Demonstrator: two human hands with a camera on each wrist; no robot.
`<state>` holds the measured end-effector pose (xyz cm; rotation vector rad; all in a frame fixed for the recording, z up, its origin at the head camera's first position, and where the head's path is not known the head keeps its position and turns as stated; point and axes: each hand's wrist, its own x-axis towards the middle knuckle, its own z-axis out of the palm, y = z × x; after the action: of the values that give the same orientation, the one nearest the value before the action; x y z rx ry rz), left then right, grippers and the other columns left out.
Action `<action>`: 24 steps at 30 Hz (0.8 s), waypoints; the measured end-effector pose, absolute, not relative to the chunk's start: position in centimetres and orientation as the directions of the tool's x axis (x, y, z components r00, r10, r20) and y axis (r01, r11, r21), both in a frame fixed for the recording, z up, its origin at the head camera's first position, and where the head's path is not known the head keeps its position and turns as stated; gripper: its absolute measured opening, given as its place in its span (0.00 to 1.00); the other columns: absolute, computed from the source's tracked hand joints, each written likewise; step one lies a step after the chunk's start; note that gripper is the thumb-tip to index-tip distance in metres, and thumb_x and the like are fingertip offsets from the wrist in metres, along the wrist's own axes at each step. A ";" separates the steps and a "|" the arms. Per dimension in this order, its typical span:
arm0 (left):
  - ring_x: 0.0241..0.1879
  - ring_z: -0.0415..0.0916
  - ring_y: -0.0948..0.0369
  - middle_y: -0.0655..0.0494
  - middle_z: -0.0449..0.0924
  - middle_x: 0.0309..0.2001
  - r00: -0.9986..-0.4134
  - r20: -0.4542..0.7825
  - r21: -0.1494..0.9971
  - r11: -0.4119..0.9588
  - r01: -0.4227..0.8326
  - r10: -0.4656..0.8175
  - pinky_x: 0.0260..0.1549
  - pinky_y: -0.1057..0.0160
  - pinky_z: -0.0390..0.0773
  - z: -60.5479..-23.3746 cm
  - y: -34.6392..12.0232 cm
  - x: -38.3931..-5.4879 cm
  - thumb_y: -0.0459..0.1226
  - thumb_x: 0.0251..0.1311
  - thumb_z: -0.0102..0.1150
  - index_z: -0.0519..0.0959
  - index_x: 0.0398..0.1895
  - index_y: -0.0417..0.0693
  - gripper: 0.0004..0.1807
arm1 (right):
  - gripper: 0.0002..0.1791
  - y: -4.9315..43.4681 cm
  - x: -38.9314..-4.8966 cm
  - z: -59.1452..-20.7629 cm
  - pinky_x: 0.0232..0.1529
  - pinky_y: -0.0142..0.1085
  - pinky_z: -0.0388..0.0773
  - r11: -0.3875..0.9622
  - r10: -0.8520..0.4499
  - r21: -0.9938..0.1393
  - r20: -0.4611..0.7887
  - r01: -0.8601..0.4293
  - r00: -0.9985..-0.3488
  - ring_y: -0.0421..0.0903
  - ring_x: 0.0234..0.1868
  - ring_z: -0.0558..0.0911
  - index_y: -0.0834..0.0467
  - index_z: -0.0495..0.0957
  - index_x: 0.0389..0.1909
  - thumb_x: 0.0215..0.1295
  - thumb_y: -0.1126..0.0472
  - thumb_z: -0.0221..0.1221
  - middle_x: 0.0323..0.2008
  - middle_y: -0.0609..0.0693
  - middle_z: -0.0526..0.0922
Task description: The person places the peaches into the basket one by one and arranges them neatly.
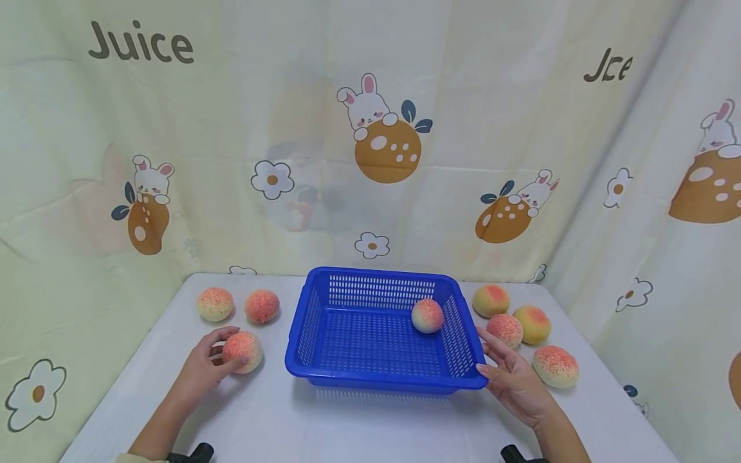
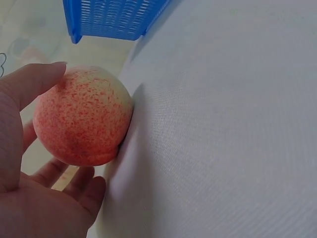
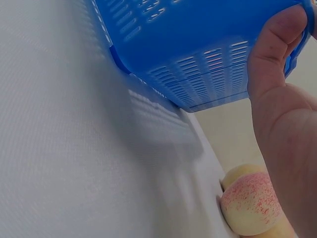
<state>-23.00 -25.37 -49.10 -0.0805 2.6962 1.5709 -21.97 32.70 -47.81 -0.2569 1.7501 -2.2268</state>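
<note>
On the left of the table my left hand (image 1: 211,360) curls round a speckled pink-and-cream peach (image 1: 243,352). In the left wrist view the thumb lies against the peach (image 2: 84,116), while the other fingers bend below and behind it. A blue plastic basket (image 1: 382,379) with slotted walls stands in the middle, one peach (image 1: 428,316) inside near its right wall. My right hand (image 1: 515,382) grips the basket's front right corner. The right wrist view has the thumb bent over the rim of the basket (image 3: 198,59); most of the other fingers are hidden there.
Behind the left hand lie two more peaches, one pale (image 1: 215,304) and one redder (image 1: 262,306). Right of the basket sit several others, including a yellowish peach (image 1: 532,325) and a speckled peach (image 1: 556,366) near the right forearm. A printed curtain (image 1: 312,116) hangs behind the white table (image 1: 370,431).
</note>
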 end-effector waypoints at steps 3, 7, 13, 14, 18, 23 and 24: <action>0.67 0.69 0.40 0.38 0.64 0.72 -0.998 -0.059 0.860 0.505 -0.069 -0.037 0.63 0.41 0.75 -49.1 -25.2 -23.1 0.44 0.62 0.71 0.63 0.75 0.47 0.41 | 0.41 32.6 -21.9 -47.7 0.61 0.36 0.81 -0.207 -0.322 -0.969 -0.060 0.132 -0.945 0.40 0.57 0.82 0.50 0.46 0.83 0.77 0.70 0.52 0.59 0.44 0.72; 0.67 0.69 0.39 0.38 0.64 0.72 -0.997 -0.070 0.854 0.514 -0.080 -0.040 0.62 0.41 0.76 -49.0 -25.1 -23.1 0.44 0.62 0.71 0.61 0.76 0.48 0.42 | 0.41 32.6 -21.9 -47.6 0.61 0.36 0.81 -0.201 -0.307 -0.969 -0.079 0.146 -0.948 0.40 0.58 0.81 0.49 0.46 0.83 0.76 0.69 0.53 0.60 0.44 0.71; 0.65 0.71 0.41 0.38 0.65 0.71 -0.997 -0.067 0.853 0.517 -0.076 -0.035 0.60 0.45 0.78 -49.1 -25.0 -23.2 0.45 0.61 0.73 0.61 0.77 0.49 0.44 | 0.41 32.5 -21.8 -47.6 0.61 0.36 0.80 -0.198 -0.303 -0.969 -0.081 0.146 -0.950 0.40 0.58 0.81 0.49 0.46 0.83 0.76 0.69 0.53 0.59 0.44 0.70; 0.65 0.71 0.41 0.38 0.65 0.71 -0.997 -0.067 0.852 0.518 -0.075 -0.034 0.59 0.46 0.78 -49.1 -25.0 -23.2 0.44 0.60 0.73 0.61 0.77 0.49 0.44 | 0.41 32.5 -21.8 -47.6 0.61 0.36 0.80 -0.198 -0.303 -0.969 -0.080 0.145 -0.950 0.40 0.58 0.81 0.48 0.46 0.83 0.77 0.69 0.53 0.59 0.44 0.70; 0.65 0.71 0.41 0.37 0.65 0.71 -0.997 -0.072 0.849 0.523 -0.080 -0.035 0.60 0.45 0.77 -49.1 -24.9 -23.2 0.44 0.60 0.73 0.60 0.77 0.49 0.45 | 0.40 32.6 -21.9 -47.7 0.61 0.36 0.80 -0.202 -0.309 -0.969 -0.077 0.145 -0.948 0.40 0.58 0.81 0.48 0.47 0.83 0.77 0.69 0.52 0.59 0.44 0.70; 0.65 0.70 0.40 0.37 0.65 0.71 -0.997 -0.072 0.848 0.525 -0.079 -0.033 0.61 0.43 0.77 -49.2 -24.9 -23.4 0.45 0.58 0.74 0.60 0.77 0.51 0.46 | 0.40 32.7 -21.9 -47.8 0.61 0.36 0.80 -0.213 -0.324 -0.967 -0.068 0.142 -0.944 0.40 0.57 0.81 0.49 0.46 0.83 0.77 0.70 0.51 0.58 0.44 0.71; 0.65 0.70 0.40 0.37 0.65 0.71 -0.997 -0.073 0.847 0.525 -0.079 -0.033 0.61 0.43 0.77 -49.2 -24.9 -23.4 0.45 0.58 0.75 0.60 0.77 0.51 0.46 | 0.40 32.7 -21.9 -47.8 0.61 0.36 0.80 -0.214 -0.326 -0.966 -0.066 0.141 -0.943 0.40 0.57 0.81 0.49 0.46 0.83 0.77 0.70 0.51 0.58 0.44 0.71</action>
<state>-23.42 -24.90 -49.21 -0.0993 2.7011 1.5047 -21.92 32.71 -47.75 -0.2181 1.7470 -2.2270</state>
